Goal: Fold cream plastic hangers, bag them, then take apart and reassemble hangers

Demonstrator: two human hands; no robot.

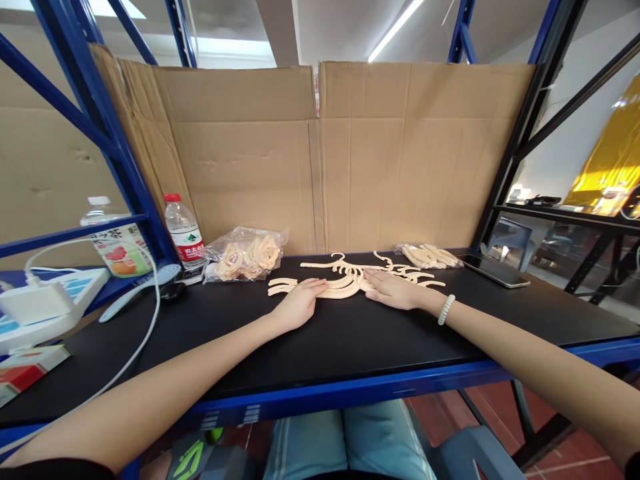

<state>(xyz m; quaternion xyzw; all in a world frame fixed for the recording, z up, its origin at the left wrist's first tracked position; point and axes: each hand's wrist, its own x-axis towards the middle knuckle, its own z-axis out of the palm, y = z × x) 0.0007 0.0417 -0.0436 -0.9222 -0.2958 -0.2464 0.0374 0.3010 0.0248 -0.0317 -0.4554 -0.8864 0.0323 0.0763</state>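
Observation:
Several cream-coloured clothes hangers lie overlapped in the middle of the black tabletop, their hooks pointing toward the back. My left hand rests on the left arms of the nearest hangers, its fingers stretched out and lying flat. On the other side, my right hand, with a pale beaded bracelet at the wrist, lies over the right part of the pile. Its fingers are extended toward the hooks. Behind the near hangers, another hanger lies with its long arm reaching left. My palms hide parts of the pile.
A clear bag of cream-coloured pieces lies at the back left, beside a red-capped water bottle. Another bagged bundle and a phone are at the right. A white cable loops along the left; cardboard walls the back.

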